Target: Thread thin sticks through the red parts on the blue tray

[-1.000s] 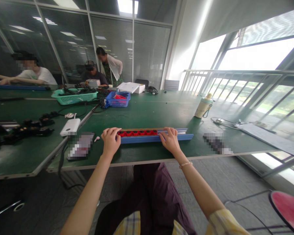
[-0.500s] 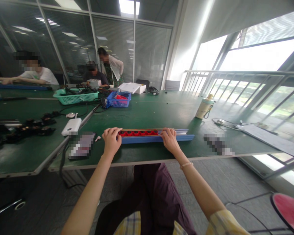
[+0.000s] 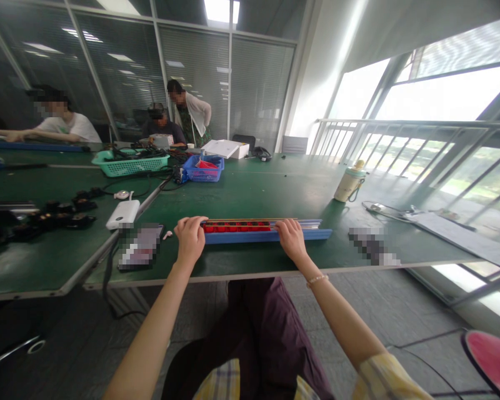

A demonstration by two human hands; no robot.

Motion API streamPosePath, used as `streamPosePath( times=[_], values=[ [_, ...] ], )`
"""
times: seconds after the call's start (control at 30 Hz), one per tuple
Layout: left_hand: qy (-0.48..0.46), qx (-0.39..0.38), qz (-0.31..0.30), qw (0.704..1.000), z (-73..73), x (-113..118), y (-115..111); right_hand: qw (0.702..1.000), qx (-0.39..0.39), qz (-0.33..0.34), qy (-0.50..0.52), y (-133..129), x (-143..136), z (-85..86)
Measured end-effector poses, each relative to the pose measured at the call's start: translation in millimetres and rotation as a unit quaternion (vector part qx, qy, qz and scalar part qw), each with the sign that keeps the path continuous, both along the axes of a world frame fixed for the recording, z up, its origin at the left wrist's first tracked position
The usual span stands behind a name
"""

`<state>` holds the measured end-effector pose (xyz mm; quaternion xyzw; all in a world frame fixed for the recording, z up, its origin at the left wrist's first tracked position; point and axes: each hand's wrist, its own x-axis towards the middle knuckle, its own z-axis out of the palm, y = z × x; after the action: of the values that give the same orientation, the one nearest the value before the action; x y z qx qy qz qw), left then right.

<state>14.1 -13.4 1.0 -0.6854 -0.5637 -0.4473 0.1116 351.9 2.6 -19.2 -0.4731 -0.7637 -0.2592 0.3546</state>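
Observation:
A long blue rail (image 3: 250,237) lies across the green table near its front edge. Along its channel runs a red strip (image 3: 237,227) with dark sections. My left hand (image 3: 190,236) is closed on the left end of the strip, with thumb and fingers together. My right hand (image 3: 290,236) pinches the strip's right end, and the rail sticks out beyond it to the right. The fingertips partly hide both ends of the strip. An earbud (image 3: 167,235) and a phone (image 3: 142,246) lie left of my left hand.
A power bank (image 3: 124,215), a green basket (image 3: 131,164) of cables and a blue basket (image 3: 203,171) stand to the left. A bottle (image 3: 350,183) is at the right. Three people are across the table (image 3: 266,189). Dark parts lie at far left.
The red strip has tilted in the channel, so its dark recesses show less. Both hands keep their grip, with little movement. The view has shifted slightly.

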Motion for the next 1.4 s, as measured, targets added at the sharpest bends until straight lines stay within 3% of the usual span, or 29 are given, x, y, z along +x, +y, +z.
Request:
streamPosePath(
  times=[0.73, 1.4],
  values=[
    [0.012, 0.04, -0.004, 0.999, -1.2, 0.4, 0.2, 0.999, -0.009, 0.029, 0.041, 3.2, 2.8, -0.7],
    [0.012, 0.043, -0.004, 0.999, -1.0, 1.4, 0.4, 0.998, 0.024, -0.019, 0.061, 6.2, 10.2, -5.6]
  ],
)
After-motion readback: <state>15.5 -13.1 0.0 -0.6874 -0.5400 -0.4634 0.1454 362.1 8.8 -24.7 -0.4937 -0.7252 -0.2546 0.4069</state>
